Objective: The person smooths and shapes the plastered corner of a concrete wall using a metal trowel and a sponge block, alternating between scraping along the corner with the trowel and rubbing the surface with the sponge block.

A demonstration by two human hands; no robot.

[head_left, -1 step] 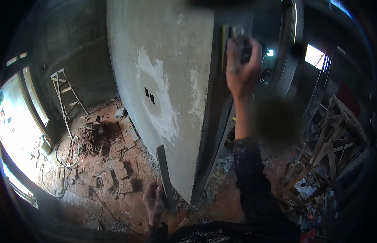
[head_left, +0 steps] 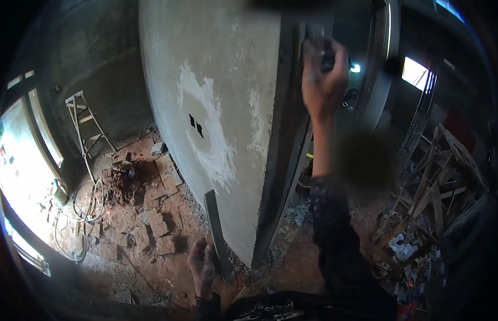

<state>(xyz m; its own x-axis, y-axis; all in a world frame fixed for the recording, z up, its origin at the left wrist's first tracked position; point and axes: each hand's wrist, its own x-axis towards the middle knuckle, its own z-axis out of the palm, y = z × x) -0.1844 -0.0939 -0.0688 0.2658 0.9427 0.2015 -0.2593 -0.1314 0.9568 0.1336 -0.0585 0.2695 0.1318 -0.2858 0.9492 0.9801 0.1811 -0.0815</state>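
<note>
Left hand (head_left: 202, 263) grips a board (head_left: 217, 235) near a patched wall (head_left: 241, 40).
Right hand (head_left: 325, 88) clasps a dark tool (head_left: 327, 60), blurred past naming.

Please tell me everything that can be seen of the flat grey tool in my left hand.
The flat grey tool is long, narrow and straight-edged, its material unclear. It stands steeply, top leaning left, before the plastered wall; whether they touch I cannot tell. Your left hand grips it from the left, near a small brownish part, perhaps a handle.
</note>
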